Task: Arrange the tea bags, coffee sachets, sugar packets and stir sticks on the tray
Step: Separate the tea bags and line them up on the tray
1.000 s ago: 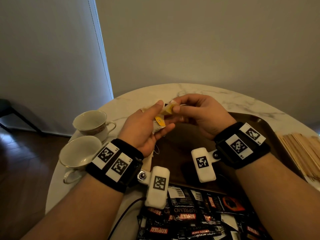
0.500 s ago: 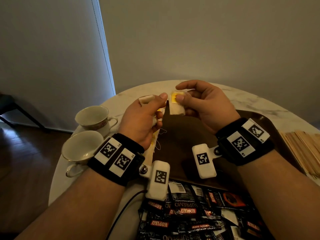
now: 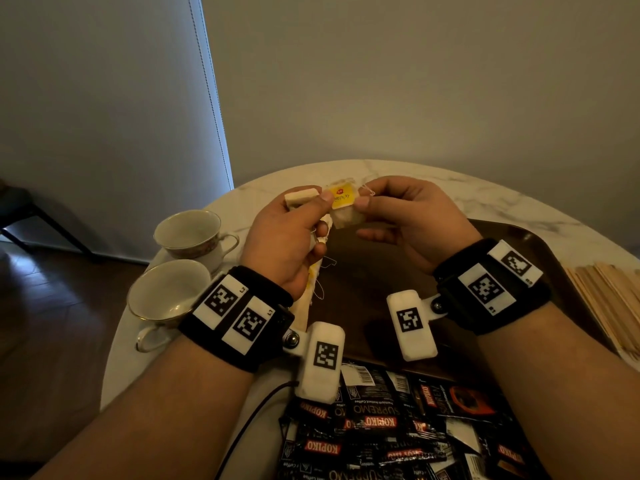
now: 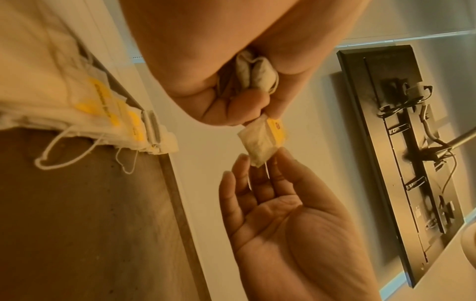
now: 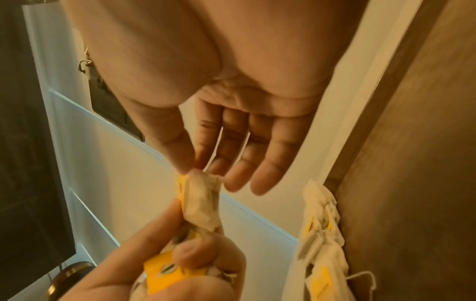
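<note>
Two teacups [image 3: 180,258] stand at the table's [image 3: 485,199] left edge. Above the dark tray [image 3: 374,278], the left hand [image 3: 284,244] clutches spare tea bags while its thumb pinches a yellow-tagged tea bag [image 3: 343,206]; the right hand [image 3: 408,220] pinches its other end. Stir sticks [image 3: 606,299] lie far right.

Both forearms bare, no sleeves. Left wrist: wide black band [image 3: 239,318] carrying two white tiles with black square-code markers, small "L7" print at tile corners. White rounded camera pod [image 3: 320,362] fixed to band by metal ball joint, own marker on top; thin black cable [image 3: 256,414] runs from it. Right wrist: matching black band [image 3: 491,285], two marker tiles, white pod [image 3: 410,329].
</note>
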The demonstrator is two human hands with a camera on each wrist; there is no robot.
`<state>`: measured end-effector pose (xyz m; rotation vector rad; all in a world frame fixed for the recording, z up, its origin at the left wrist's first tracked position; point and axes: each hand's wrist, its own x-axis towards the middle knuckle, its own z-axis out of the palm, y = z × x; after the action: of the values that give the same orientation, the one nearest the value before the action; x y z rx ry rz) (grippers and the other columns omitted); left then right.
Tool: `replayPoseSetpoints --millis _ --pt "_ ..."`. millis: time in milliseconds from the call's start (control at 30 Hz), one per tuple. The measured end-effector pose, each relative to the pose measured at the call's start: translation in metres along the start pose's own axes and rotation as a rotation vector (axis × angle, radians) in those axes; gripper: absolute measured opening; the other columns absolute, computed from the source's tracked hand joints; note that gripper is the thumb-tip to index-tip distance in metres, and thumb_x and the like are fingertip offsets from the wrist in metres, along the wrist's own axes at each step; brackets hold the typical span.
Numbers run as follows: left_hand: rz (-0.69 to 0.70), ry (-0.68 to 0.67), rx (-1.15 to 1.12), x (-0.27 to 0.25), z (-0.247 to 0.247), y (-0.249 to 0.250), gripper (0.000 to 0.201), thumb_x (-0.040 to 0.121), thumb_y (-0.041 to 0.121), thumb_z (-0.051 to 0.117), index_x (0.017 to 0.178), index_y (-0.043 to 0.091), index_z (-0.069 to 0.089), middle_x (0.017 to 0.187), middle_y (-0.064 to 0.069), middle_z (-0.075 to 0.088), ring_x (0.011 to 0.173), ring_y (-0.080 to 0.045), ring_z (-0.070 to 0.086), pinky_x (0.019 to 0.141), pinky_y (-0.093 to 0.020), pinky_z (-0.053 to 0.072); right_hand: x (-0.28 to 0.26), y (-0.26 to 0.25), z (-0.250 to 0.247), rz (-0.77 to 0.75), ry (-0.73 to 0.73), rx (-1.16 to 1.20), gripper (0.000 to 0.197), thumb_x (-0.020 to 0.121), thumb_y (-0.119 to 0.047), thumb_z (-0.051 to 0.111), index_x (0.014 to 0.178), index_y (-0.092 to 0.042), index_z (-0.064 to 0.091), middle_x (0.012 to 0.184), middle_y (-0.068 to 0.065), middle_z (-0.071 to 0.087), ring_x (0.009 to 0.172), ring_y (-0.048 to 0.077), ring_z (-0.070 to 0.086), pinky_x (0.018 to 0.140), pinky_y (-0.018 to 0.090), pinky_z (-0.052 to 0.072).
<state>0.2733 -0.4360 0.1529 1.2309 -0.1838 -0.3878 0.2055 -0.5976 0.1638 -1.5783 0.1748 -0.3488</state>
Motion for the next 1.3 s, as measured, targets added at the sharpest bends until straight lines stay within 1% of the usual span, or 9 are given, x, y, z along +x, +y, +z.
replayPoseSetpoints --millis 200,300,400,567,700,833,967,1133,1300 --pt "0.003 -0.012 0.007 0.002 0.001 -0.003 0.022 0.095 0.018 0.073 0.115 0.012 0.07 0.085 -0.003 0.066 0.06 -0.006 0.055 0.045 -0.019 0.041 0.0 0.0 0.001 -0.035 0.004 0.011 0.009 0.09 -0.01 0.073 0.098 -0.014 0.074 0.094 0.005 0.075 0.087 0.019 0.071 0.081 0.039 0.062" --pt "0.004 0.0 -0.001 0.002 0.0 -0.003 0.02 0.095 0.018 0.073 0.114 0.012 0.07 0.085 -0.003 0.067 0.06 -0.006 0.055 0.046 -0.019 0.041 -0.001 0.003 0.002 0.023 -0.053 -0.006 0.017 0.086 -0.016 0.076 0.103 -0.015 0.074 0.1 0.006 0.075 0.092 0.018 0.071 0.082 0.04 0.061" --pt "-0.004 0.01 -0.004 0.002 -0.001 -0.002 0.019 0.095 0.018 0.073 0.113 0.013 0.07 0.085 -0.002 0.067 0.062 -0.007 0.055 0.047 -0.02 0.041 -0.002 0.004 0.004 0.013 -0.032 -0.053 0.011 0.087 -0.008 0.076 0.095 -0.013 0.073 0.094 0.006 0.075 0.088 0.018 0.072 0.079 0.037 0.063" --pt "0.006 0.012 0.018 0.002 -0.001 -0.002 0.017 0.095 0.018 0.074 0.111 0.015 0.07 0.08 0.001 0.066 0.06 -0.006 0.055 0.047 -0.019 0.042 -0.002 0.003 0.004 0.019 -0.012 -0.044 0.012 0.087 -0.007 0.076 0.098 -0.013 0.074 0.106 0.011 0.076 0.101 0.024 0.073 0.079 0.035 0.063" --pt "0.011 0.019 0.023 0.002 -0.001 -0.002 0.015 0.093 0.018 0.076 0.107 0.015 0.071 0.075 0.003 0.066 0.059 -0.005 0.055 0.047 -0.019 0.042 -0.003 -0.001 0.006 -0.003 0.044 -0.112 0.008 0.087 -0.004 0.076 0.092 -0.01 0.075 0.098 0.014 0.076 0.087 0.019 0.072 0.073 0.029 0.06" --pt "0.02 0.075 0.014 0.002 0.0 0.002 0.015 0.094 0.022 0.075 0.108 0.016 0.072 0.083 0.001 0.069 0.06 -0.006 0.056 0.047 -0.02 0.043 -0.001 -0.007 0.012 0.095 0.051 -0.029 0.009 0.087 0.002 0.074 0.092 -0.005 0.071 0.081 0.01 0.072 0.063 0.011 0.066 0.064 0.026 0.058" --pt "0.031 0.156 -0.031 0.002 -0.002 0.006 0.013 0.095 0.022 0.072 0.108 0.017 0.071 0.084 0.004 0.069 0.062 -0.007 0.057 0.048 -0.022 0.045 0.015 -0.004 0.015 0.262 0.111 0.014 0.012 0.087 0.003 0.073 0.094 -0.005 0.068 0.082 0.01 0.075 0.065 0.016 0.071 0.073 0.034 0.063" --pt "0.026 0.188 -0.058 0.002 -0.003 0.008 0.014 0.095 0.02 0.071 0.109 0.017 0.07 0.081 0.004 0.067 0.061 -0.007 0.056 0.047 -0.022 0.045 0.031 0.014 0.023 0.431 0.122 -0.054 0.01 0.088 0.005 0.071 0.089 -0.005 0.067 0.082 0.014 0.074 0.071 0.021 0.072 0.064 0.031 0.061" --pt "0.014 0.194 -0.073 0.003 -0.004 0.011 0.014 0.096 0.02 0.071 0.109 0.017 0.069 0.082 0.003 0.065 0.064 -0.008 0.055 0.049 -0.023 0.045 0.039 0.026 0.034 0.506 0.046 -0.124 0.011 0.088 0.005 0.07 0.089 -0.005 0.068 0.084 0.014 0.075 0.076 0.023 0.074 0.065 0.031 0.06"
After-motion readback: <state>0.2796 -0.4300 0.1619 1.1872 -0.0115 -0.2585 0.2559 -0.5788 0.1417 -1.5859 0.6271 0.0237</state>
